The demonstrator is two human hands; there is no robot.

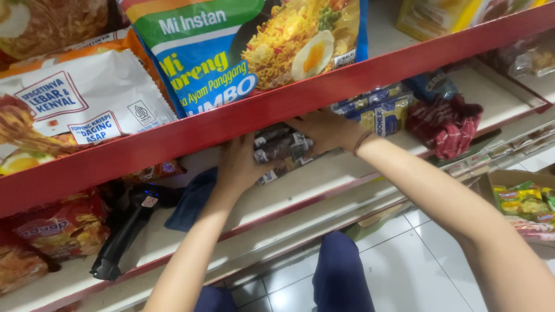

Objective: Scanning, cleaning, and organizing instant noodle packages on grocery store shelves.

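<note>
Dark plastic snack packets (281,147), a small bundle, gripped between 2 hands on the white lower shelf (324,179) under the red shelf edge (243,118).

Head view: left hand (240,164) clasps the bundle's near end, fingers curled around it; right hand (326,130) closes over the far end from above, a thin band at the wrist. Bundle sits partly tucked under the red edge, just beside yellow-and-blue noodle packs (384,112). Blue folded cloth (193,199) lies left of the left hand; black handheld scanner (124,231) further left. Red checked cloth (445,127) lies to the right, well apart. Large blue-green noodle bag (231,46) on the shelf above.
</note>
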